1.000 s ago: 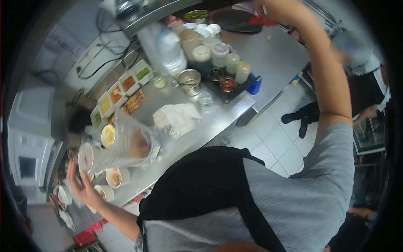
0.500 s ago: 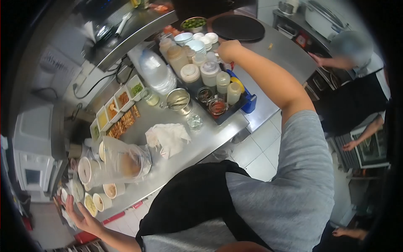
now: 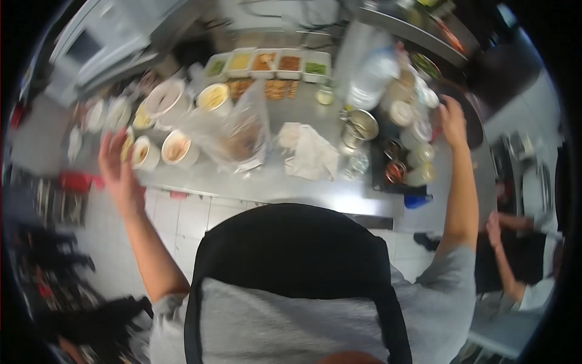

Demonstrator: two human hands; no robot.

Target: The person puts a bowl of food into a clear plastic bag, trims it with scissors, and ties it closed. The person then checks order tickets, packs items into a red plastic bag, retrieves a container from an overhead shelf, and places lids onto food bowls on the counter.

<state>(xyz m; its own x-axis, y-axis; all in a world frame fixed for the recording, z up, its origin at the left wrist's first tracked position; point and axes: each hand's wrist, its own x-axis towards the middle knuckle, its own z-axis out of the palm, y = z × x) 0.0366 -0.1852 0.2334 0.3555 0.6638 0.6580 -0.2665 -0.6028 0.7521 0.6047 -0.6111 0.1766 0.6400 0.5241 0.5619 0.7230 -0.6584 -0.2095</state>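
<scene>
A hand could pass along the counter's near edge, or between the cloth and the trays. The bag stands in the way mid-left, tubs crowd beyond it, and pot and bottles block the right.

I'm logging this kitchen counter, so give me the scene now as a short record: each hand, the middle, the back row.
left hand: raised, open, near a white tub
right hand: beside a group of bottles; grip unclear
middle: clear plastic bag, with a crumpled white cloth to its right
back row: five white containers, two with green contents
</scene>
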